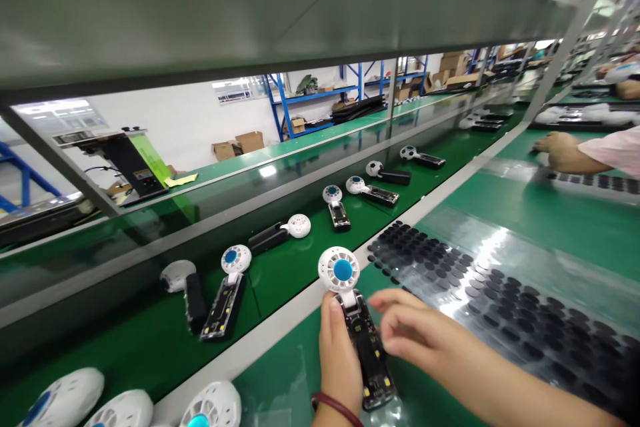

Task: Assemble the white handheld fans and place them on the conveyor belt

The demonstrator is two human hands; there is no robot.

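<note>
On the green bench, the left hand (339, 353) clenches a small fan (356, 320), its long axis running away from the person, round head farthest. The right hand (415, 333) hovers just beside, fingers loose, apparently holding nothing, nearer the sheet of black pads (500, 300).

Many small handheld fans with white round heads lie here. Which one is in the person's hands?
The small handheld fan with white round head and blue centre, nearest the camera on the near green table. The left hand grasps its open black handle; the others lie untouched on the belt.

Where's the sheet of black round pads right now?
In the head view the sheet of black round pads lies flat on the green bench, right of the right hand and the handheld fan that the left hand grips.
</note>
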